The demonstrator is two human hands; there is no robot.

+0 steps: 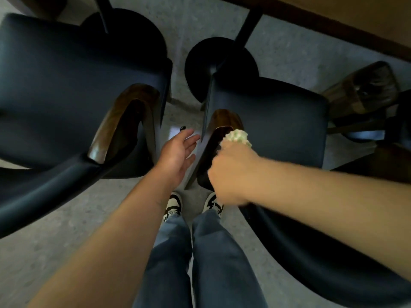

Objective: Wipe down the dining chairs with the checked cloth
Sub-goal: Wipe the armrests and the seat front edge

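Two dark blue padded dining chairs with brown wooden arm frames stand in front of me, the left chair point(66, 90) and the right chair point(278, 121). My right hand point(231, 174) grips the bunched green and white checked cloth point(236, 136) against the wooden arm point(222, 121) of the right chair. Only a small wad of the cloth shows above my fingers. My left hand point(178, 152) hangs in the gap between the two chairs, fingers straight and spread, holding nothing and touching neither chair.
A brown wooden table edge point(333, 21) runs across the top right, with two black round pedestal bases point(200, 61) under it. Another chair point(364, 90) stands at the far right. My legs and shoes point(173, 205) stand on speckled grey floor between the chairs.
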